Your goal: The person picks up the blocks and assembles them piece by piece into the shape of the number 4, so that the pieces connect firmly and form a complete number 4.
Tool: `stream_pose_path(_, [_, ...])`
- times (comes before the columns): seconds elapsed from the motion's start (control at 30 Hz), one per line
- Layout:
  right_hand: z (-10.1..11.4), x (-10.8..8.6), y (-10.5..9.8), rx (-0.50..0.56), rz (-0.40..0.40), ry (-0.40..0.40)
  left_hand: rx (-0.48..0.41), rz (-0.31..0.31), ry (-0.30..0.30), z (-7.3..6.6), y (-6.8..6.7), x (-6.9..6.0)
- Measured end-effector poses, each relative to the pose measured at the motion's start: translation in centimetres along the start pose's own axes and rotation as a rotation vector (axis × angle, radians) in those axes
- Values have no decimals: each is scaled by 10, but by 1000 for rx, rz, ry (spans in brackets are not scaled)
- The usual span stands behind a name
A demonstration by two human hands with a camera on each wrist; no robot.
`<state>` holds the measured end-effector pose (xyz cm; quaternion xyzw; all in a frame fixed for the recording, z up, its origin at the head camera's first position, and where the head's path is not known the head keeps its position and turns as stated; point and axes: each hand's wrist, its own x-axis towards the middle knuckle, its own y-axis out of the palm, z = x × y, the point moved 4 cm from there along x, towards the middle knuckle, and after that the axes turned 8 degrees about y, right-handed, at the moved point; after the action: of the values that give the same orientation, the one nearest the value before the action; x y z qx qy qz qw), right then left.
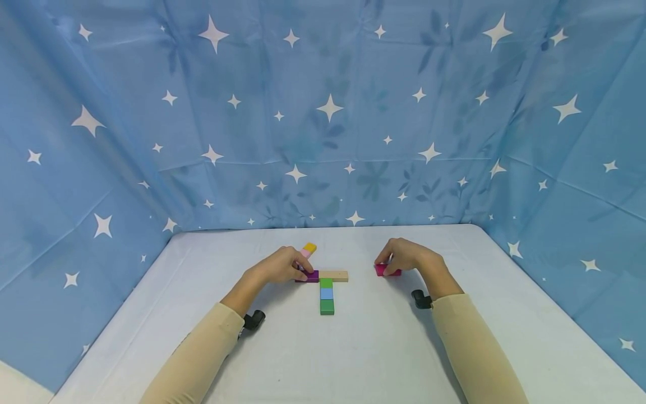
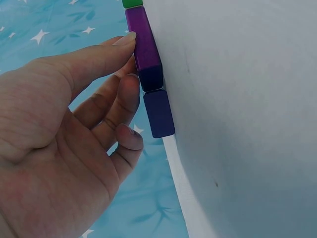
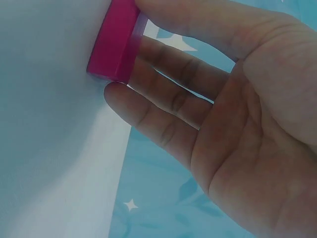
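My left hand (image 1: 284, 265) pinches a purple block (image 1: 313, 276) between thumb and fingers on the white table. The purple block meets a plain wooden block (image 1: 334, 276) end to end. Below that junction, a green block (image 1: 326, 283), a blue block (image 1: 327, 293) and a dark green block (image 1: 327, 307) form a column. In the left wrist view a dark blue block (image 2: 159, 113) stands just past the purple block's near end. Off to the right, my right hand (image 1: 404, 255) grips a magenta block (image 3: 113, 42) with thumb and fingers, close to the tabletop.
Behind my left hand lie a yellow block (image 1: 310, 247) and a pink block (image 1: 305, 253), partly covered by the hand. The white table (image 1: 353, 359) is bordered by a blue star-patterned curtain (image 1: 323, 134) at the back and sides.
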<state>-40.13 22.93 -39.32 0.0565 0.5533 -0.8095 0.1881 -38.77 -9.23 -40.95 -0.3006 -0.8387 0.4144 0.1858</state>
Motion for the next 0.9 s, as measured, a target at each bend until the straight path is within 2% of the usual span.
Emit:
stream_pose_path(0.53, [3,3,4,41,6,19,-3,-5,4,1,1,1])
stream_pose_path(0.9, [5,1,5,-4,6,56,-3,-4,4,2,1,0])
